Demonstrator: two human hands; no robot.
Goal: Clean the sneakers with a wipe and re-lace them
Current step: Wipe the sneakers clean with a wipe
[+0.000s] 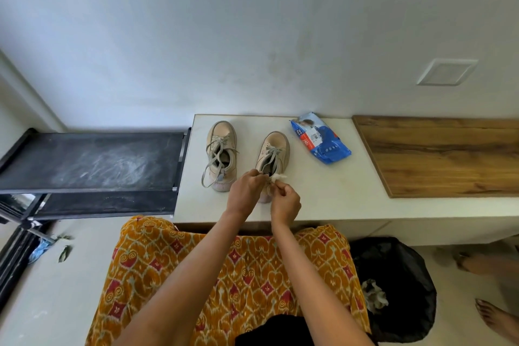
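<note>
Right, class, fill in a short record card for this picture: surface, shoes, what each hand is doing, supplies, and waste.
surface: white counter, wooden panel on its right part
left sneaker: beige, laces loose, untouched
right sneaker: beige, heel end under the hands
left hand: fingers curled at the right sneaker's heel
right hand: pinches a white wipe
supplies: blue wipes pack, lying right of the sneakers
waste: black bin bag on the floor, crumpled wipes inside
</note>
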